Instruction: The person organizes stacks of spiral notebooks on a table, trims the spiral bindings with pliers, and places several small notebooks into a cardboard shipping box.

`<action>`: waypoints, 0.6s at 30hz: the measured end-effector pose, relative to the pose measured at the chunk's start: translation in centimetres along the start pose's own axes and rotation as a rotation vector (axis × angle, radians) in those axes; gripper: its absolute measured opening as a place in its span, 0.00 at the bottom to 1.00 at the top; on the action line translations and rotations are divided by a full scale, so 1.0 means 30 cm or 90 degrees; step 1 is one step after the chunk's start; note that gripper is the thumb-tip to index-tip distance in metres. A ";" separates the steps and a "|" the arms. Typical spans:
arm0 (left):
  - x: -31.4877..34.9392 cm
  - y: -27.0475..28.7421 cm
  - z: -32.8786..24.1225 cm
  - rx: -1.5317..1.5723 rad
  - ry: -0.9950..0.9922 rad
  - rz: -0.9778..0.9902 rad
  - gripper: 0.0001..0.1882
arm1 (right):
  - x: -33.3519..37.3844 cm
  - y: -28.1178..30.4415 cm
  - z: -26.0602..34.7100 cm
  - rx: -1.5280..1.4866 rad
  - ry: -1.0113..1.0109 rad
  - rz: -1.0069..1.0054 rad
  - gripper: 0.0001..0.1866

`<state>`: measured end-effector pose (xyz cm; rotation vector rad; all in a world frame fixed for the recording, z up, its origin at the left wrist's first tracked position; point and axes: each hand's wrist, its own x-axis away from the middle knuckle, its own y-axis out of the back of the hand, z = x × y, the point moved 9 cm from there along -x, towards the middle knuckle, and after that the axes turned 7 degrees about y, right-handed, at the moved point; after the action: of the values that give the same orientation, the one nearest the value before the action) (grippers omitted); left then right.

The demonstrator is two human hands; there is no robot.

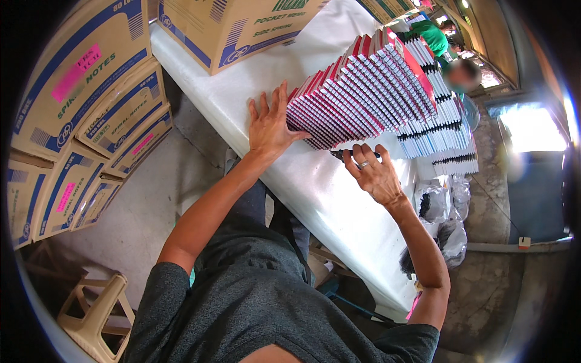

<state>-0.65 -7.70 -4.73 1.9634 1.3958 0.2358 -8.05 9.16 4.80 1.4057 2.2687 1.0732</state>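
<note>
A long stack of red-covered spiral notebooks [363, 91] sits on the table, its wire-bound edges facing me. My left hand [270, 123] rests against the stack's left end, fingers spread, with the thumb along the front lower corner. By the near lower edge of the notebooks, my right hand [373, 171], which wears a ring, has its fingers curled round a small black tool [339, 155]. Most of that tool is hidden by the fingers, so its exact kind is unclear. Beyond the red ones stand more notebooks [437, 136] with black spirals.
A cardboard box [242, 30] stands on the white-covered table [327, 206] at the back. Several cardboard boxes [91, 115] are piled at left, above a beige plastic stool [97, 314]. Clear plastic bags [451, 233] with black contents hang at the table's right. A person in green [430, 36] is farther off.
</note>
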 end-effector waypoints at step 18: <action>0.000 0.017 0.004 0.057 0.001 -0.027 0.70 | -0.057 0.068 -0.023 -0.065 -0.083 0.057 0.15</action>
<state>-0.21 -7.83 -4.49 2.0036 1.4700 0.1569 -6.26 7.92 6.45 1.5028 2.0495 1.0745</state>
